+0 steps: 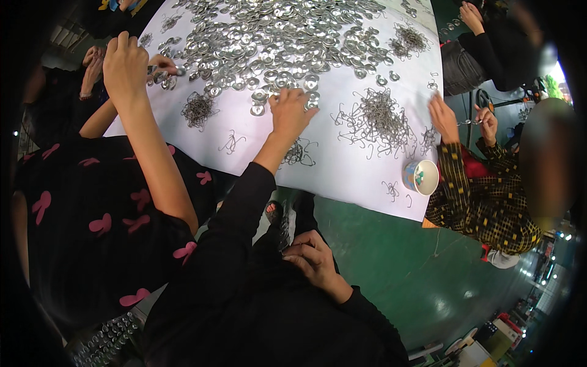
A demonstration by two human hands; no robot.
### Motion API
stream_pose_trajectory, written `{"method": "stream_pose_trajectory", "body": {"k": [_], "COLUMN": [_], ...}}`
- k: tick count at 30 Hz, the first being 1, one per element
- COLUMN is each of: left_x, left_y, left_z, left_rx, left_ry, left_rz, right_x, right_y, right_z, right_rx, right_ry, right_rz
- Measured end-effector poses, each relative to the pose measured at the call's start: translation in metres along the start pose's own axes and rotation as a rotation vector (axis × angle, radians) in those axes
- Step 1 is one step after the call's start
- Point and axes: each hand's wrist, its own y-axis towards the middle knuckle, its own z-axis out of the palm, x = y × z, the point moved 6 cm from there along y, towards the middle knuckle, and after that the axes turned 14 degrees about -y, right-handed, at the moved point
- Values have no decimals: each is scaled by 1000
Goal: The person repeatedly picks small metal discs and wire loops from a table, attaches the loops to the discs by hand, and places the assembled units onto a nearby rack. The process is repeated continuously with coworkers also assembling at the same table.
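Observation:
My left hand (290,115) reaches over the white table, fingers apart with the thumb out to the side. Its fingertips touch the near edge of a big heap of shiny round metal discs (269,46). Just below its wrist lies a small pile of wire hooks (298,153), partly covered by my arm. Low in front of my lap, my right hand (315,260) is closed in a pinch on a strand of silvery discs (286,227). How the strand is joined inside the fingers is hidden.
More wire hooks lie in a large pile (382,119) and a dark clump (199,110) on the white tabletop (342,177). A paper cup (420,176) stands near its right corner. Co-workers' arms (156,153) and hands (443,119) are close on both sides.

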Motion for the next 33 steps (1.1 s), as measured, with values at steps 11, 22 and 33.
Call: {"method": "stream_pose_trajectory", "body": {"k": [11, 22, 33], "left_x": [1, -51, -71], "left_y": [-14, -173, -201], "left_z": [-25, -129, -168], "left_rx": [22, 324, 291], "left_ry": [-478, -1152, -956], "left_rz": [-212, -582, -493], "right_x": [15, 21, 24], "right_y": [-15, -13, -10], "right_z": [4, 16, 20], "right_rx": [-172, -361, -418], "right_ry": [-63, -124, -174], "right_rz": [7, 134, 136]}}
